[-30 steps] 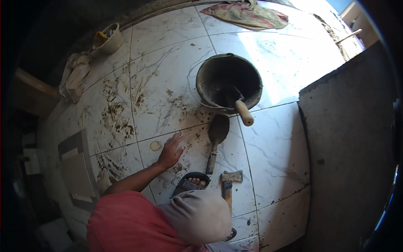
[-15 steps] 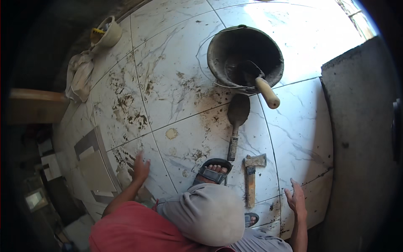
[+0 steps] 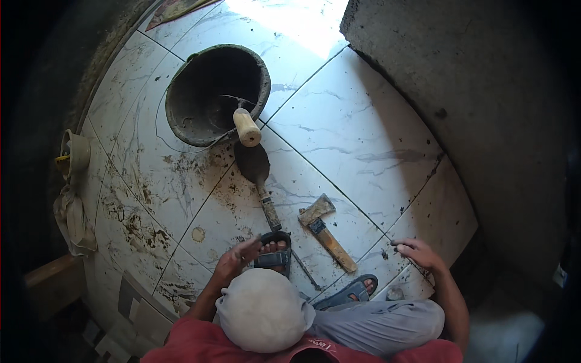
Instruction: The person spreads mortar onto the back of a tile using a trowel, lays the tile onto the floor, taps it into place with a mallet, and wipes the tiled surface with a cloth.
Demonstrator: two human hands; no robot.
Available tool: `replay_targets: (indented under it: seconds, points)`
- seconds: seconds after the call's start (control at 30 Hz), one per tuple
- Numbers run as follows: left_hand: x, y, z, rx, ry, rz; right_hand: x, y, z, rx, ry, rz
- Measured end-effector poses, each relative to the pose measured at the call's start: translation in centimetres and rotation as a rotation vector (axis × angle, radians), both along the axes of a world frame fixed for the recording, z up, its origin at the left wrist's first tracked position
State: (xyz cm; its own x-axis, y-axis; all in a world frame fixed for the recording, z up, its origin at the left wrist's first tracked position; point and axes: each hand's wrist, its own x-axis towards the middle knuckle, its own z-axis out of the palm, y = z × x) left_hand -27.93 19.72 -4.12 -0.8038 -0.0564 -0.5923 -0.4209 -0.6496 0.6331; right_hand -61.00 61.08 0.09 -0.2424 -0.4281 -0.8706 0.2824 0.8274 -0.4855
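My left hand (image 3: 241, 255) hovers beside my sandalled foot, fingers stretched out, holding nothing that I can see. To the right, my right hand (image 3: 417, 250) is over the tiles with its fingers extended and apart. Between the hands lies a hatchet (image 3: 330, 242) with a wooden handle, its head pointing away from me. Left of it is a mortar-caked trowel (image 3: 253, 166), its handle towards my foot. A black bucket (image 3: 181, 118) stands beyond, with a wooden-handled trowel (image 3: 247, 128) resting in it over the near rim. A thin dark rod (image 3: 305, 271) lies between my feet.
Mortar-smeared marble-look tiles (image 3: 339, 133) cover the floor. A rough concrete block (image 3: 423, 72) rises on the right. At far left are a pale small bucket (image 3: 78, 154), a cloth sack (image 3: 74, 221) and a wooden beam (image 3: 53, 278). Cut tile pieces (image 3: 138, 305) lie at lower left.
My view has turned right, so the bucket and tools appear further left. My left hand has come inward from the tile pieces to beside my foot. My right hand now points inward.
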Motion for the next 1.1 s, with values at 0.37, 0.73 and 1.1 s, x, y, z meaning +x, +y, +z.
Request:
replay_targets:
  seconds: [0.37,0.73,1.1]
  points:
    - [2.3,1.3,4.0,0.768,-0.039,-0.318,11.3,10.5,8.1,-0.447,0.035,-0.788]
    - [1.8,3.1,4.2,0.922,-0.09,-0.62,19.3,6.2,7.8,-0.253,0.185,-1.007]
    - [-10.3,0.8,-2.1,-0.224,0.062,-0.785,20.5,2.6,6.3,-0.324,0.22,-0.983]
